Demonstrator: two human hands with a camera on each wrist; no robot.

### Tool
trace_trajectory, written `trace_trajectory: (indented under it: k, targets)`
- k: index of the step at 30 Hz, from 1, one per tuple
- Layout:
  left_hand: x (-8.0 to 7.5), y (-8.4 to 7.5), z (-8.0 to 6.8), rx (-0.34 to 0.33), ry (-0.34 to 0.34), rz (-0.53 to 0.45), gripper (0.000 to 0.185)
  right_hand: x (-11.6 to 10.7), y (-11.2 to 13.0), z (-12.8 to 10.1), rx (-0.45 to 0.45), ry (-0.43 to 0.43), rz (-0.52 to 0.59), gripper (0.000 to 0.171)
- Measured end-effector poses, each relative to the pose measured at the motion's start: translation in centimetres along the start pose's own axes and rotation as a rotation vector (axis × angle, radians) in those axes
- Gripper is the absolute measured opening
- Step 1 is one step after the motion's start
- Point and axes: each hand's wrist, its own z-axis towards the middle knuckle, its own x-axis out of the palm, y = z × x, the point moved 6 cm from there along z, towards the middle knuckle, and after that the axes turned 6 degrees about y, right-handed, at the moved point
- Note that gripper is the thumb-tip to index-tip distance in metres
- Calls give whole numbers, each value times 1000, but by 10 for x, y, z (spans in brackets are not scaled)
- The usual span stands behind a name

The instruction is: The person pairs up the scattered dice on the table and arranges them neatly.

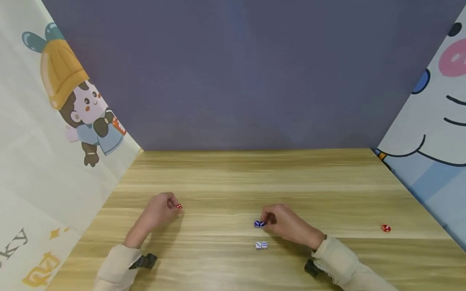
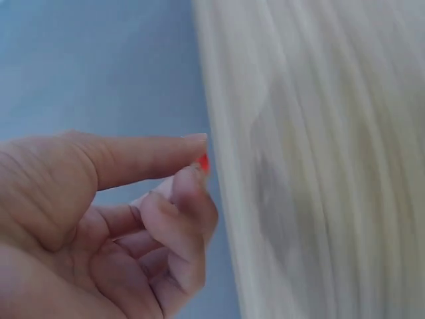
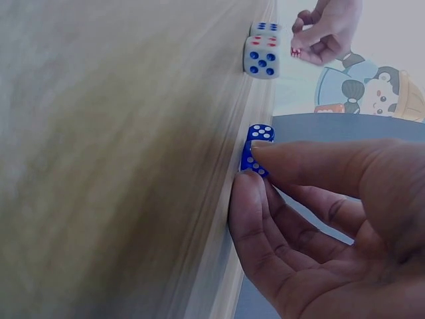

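Two white dice (image 1: 261, 245) are sitting side by side nearest the person on the table (image 1: 255, 178). Just beyond, the right hand (image 1: 287, 224) is pinching the blue dice (image 1: 259, 224), fingertips clamped on the near one, both resting on the wood. Best keeping that pinch light and squaring them against each other. Left hand (image 1: 158, 212) is holding a red die (image 1: 179, 206) between thumb and forefinger. Another red die (image 1: 386, 228) is lying far right.

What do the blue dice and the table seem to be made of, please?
Blue dice: probably hard glossy plastic, judging by the even colour, crisp white pips and rounded corners. Table: wood-look top with pale straight grain and a matte sheen, possibly laminate rather than solid wood.
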Motion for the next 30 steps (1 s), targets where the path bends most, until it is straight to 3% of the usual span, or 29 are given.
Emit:
trace_trajectory:
  k: [7, 16, 22, 30]
  targets:
    - [40, -60, 29, 186, 73, 17, 17, 0, -2, 0, -6, -4, 0, 19]
    - [76, -119, 64, 328, 159, -25, 17, 0, -1, 3, -10, -22, -20, 19]
    - [100, -140, 78, 362, 252, -66, 17, 1, 1, 3, -14, -28, -17, 21]
    - [128, -149, 84, 358, 380, -79, 14, 0, 3, 2, -30, -33, -11, 21]
